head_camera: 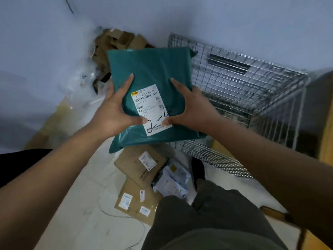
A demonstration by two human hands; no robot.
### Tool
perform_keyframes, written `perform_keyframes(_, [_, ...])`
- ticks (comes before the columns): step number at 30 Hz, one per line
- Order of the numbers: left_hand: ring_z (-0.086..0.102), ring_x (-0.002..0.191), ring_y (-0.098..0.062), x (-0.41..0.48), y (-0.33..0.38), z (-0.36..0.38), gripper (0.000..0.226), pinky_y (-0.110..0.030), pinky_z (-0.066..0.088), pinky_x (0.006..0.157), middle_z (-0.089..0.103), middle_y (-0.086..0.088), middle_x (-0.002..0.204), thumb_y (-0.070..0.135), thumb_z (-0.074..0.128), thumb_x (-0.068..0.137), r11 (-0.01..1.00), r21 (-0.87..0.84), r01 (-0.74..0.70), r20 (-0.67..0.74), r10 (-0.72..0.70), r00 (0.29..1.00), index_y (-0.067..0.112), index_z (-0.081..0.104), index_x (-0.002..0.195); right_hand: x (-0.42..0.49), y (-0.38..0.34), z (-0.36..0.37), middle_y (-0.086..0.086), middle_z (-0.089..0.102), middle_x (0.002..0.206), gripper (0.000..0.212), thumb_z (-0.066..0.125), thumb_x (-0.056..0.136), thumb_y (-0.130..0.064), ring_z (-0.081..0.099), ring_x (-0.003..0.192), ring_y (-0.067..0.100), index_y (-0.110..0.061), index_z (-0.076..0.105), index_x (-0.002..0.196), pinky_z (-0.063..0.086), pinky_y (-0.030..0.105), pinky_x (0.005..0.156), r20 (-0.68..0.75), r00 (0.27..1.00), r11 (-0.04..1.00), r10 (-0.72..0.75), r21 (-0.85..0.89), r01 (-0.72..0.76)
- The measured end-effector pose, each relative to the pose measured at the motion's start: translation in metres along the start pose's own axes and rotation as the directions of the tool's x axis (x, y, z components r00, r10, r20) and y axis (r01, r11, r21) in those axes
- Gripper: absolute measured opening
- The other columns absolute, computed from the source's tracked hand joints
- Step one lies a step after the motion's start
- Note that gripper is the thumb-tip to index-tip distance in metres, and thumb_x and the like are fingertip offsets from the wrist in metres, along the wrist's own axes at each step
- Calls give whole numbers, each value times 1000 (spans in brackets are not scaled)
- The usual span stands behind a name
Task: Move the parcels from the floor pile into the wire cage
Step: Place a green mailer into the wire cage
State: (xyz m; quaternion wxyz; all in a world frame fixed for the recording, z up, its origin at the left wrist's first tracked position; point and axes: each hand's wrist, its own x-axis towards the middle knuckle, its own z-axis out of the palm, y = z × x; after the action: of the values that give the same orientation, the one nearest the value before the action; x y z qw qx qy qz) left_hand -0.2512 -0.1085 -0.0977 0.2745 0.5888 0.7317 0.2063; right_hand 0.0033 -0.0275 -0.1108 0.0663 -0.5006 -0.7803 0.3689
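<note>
Floor bears cardboard parcels, white mailers, wire cage.

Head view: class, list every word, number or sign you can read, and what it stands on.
"2-4": handwritten on the white label of the green parcel.
Printed lines on that label: too blurred to read.
Labels on the brown floor parcels: too small to read.

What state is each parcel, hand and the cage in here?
Green parcel: off the floor, label up, held by both hands.
Left hand: grips the parcel's left edge, thumb on label.
Right hand: grips its right edge, thumb on label.
Wire cage: seemingly open on top, contents unclear.
Two brown parcels: flat on the floor, labels up.
White mailer: crumpled on the floor.
</note>
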Motion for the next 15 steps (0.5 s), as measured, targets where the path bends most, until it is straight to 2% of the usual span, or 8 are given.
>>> perform_keyframes(3, [31,150,-18,56,21,47,134,-33,27,122,21,-3,166,45,98,54,1000,17,13,82,-15,997,59,13,156,15,56,-11,10,22,159,124,89,61,-65,43,140,41,-59,7,154,44,52,112,-78,993,996,91,19,-90])
perform_keyframes(5, [37,147,-18,93,31,84,134,-42,34,121,33,2,164,38,100,56,1000,-15,8,164,-5,986,57,13,156,26,98,-9,9,21,160,124,89,60,-66,44,139,40,-61,6,152,45,52,110,-99,980,985,170,49,-165])
perform_keyframes(7, [35,149,-19,128,35,124,135,-47,35,121,33,2,164,31,101,56,999,-34,-5,244,13,970,53,16,158,37,141,-1,9,21,161,125,89,59,-67,46,138,40,-62,5,151,47,51,108,-110,964,969,241,82,-233])
perform_keyframes(9, [33,150,-23,159,35,166,135,-48,33,122,31,-1,165,32,101,55,1000,-20,-19,309,24,951,55,16,157,48,182,12,10,18,163,126,89,58,-67,46,137,41,-62,5,152,48,50,107,-125,946,952,298,116,-285])
perform_keyframes(12, [36,148,-30,195,24,231,136,-44,34,121,28,-8,163,35,100,57,996,55,-71,362,47,931,62,9,154,62,241,43,9,14,164,127,91,61,-61,48,136,41,-65,2,151,48,50,107,-163,911,919,379,184,-349])
perform_keyframes(15, [38,145,-34,222,3,300,137,-30,32,108,21,-11,162,32,98,61,993,72,-96,395,60,917,70,0,149,76,294,82,11,10,165,130,92,64,-55,56,128,41,-66,-4,151,54,49,100,-198,871,887,450,211,-411])
